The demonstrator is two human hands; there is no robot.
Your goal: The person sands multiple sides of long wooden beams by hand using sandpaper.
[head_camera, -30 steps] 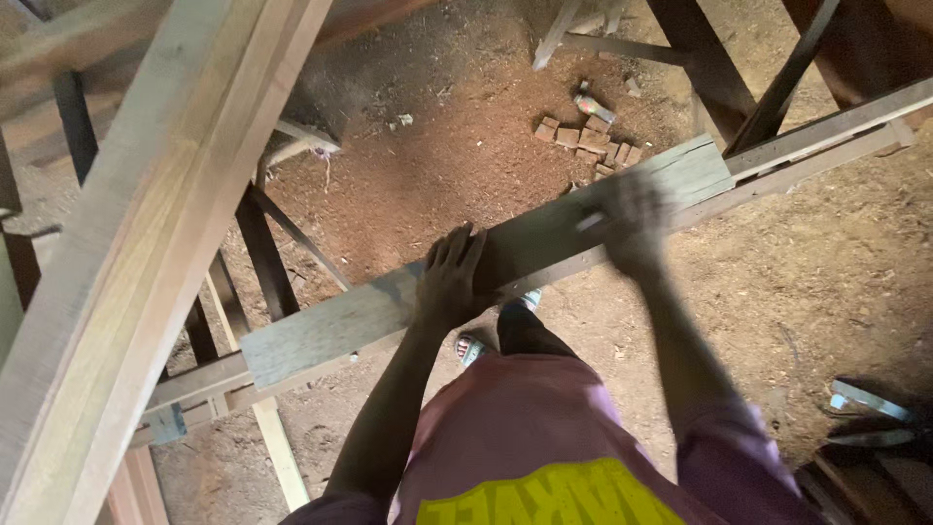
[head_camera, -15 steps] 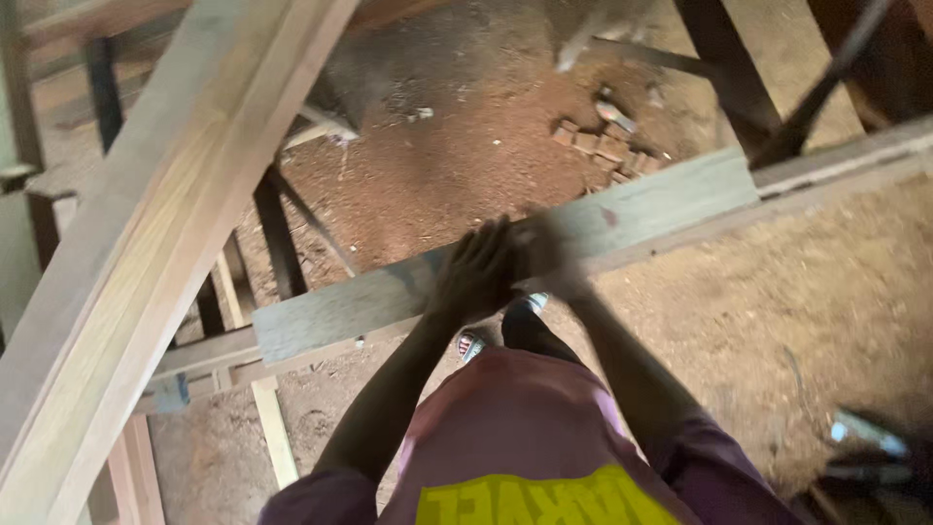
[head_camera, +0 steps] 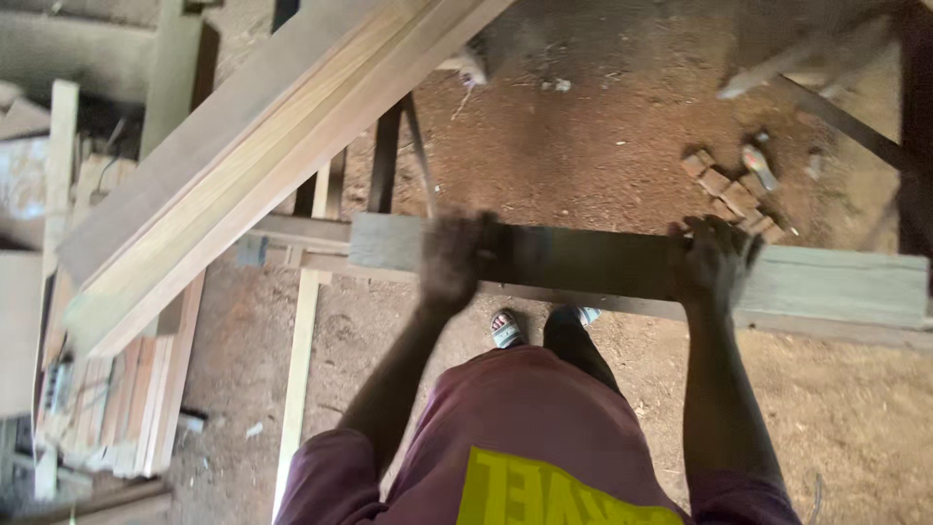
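A long grey-green wooden plank (head_camera: 836, 284) runs almost level across the view in front of me, above a red dirt floor. My left hand (head_camera: 455, 259) grips it near its left end. My right hand (head_camera: 715, 264) grips it further right, fingers over the top edge. Both hands are motion-blurred. Below the plank I see my feet in sandals (head_camera: 505, 329) and my maroon shirt with a yellow print (head_camera: 544, 457).
A broad pale timber beam (head_camera: 253, 165) slants from upper middle to lower left. Thin wooden rails (head_camera: 301, 360) and dark struts (head_camera: 384, 165) stand under it. Stacked boards (head_camera: 126, 408) lie at lower left. Broken bricks (head_camera: 734, 190) sit on the dirt at upper right.
The plank has swung from a tilt to nearly level. My right hand has shifted back out to the right along it, and the view has turned leftwards.
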